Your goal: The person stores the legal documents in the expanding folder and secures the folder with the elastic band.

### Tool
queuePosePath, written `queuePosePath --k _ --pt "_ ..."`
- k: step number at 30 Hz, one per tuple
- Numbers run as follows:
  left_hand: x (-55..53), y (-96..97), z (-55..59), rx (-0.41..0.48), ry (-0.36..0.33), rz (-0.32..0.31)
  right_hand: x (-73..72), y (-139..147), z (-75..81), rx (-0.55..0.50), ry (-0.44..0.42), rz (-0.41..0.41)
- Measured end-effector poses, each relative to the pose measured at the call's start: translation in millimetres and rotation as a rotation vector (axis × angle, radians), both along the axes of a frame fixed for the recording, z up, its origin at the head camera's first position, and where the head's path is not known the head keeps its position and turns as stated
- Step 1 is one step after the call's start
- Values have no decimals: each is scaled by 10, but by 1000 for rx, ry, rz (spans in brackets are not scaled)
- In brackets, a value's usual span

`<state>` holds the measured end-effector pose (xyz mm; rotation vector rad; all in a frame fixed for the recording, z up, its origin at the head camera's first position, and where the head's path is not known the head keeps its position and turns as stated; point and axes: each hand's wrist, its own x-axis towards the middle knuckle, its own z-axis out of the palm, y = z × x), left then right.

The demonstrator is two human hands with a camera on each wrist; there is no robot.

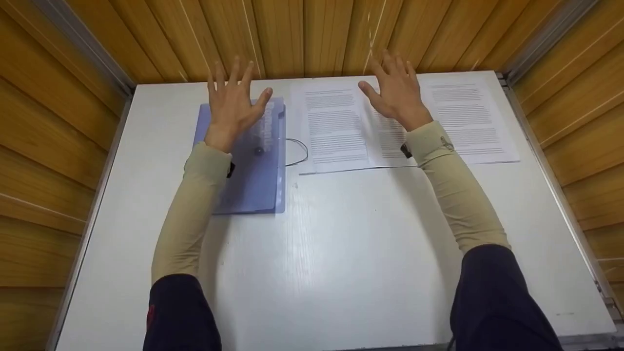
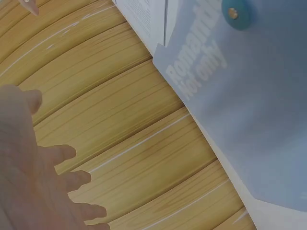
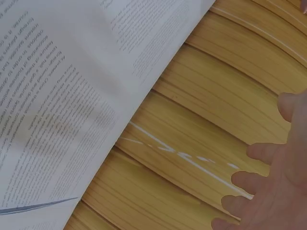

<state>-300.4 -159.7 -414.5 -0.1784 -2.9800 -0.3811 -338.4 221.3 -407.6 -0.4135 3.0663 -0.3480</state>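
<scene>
My left hand (image 1: 229,108) is raised with its fingers spread, overlapping the top of a blue translucent document folder (image 1: 249,190) in the head view. The folder lies flat, with a round button (image 2: 236,13), pale printed lettering and a thin dark elastic loop (image 1: 307,152) sticking out on its right. My right hand (image 1: 397,97), fingers also spread, is held up over the printed sheets (image 1: 336,131) at the back of the table. Neither hand holds anything. The right forearm hides part of the sheets, which lie side by side, text up.
The white table (image 1: 331,263) has its back edge against a wood-patterned panel wall (image 1: 326,39). Similar panels (image 1: 44,161) stand at the left and right sides. Another printed sheet (image 1: 465,119) lies right of the right forearm, near the table's far right corner.
</scene>
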Motion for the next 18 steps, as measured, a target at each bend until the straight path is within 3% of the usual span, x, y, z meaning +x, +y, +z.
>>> queuePosePath --k 9,18 --pt "175 -4 -90 43 10 -17 125 -127 -95 -5 17 29" --pt "428 -73 -246 75 52 -23 220 -334 -238 -25 8 85"
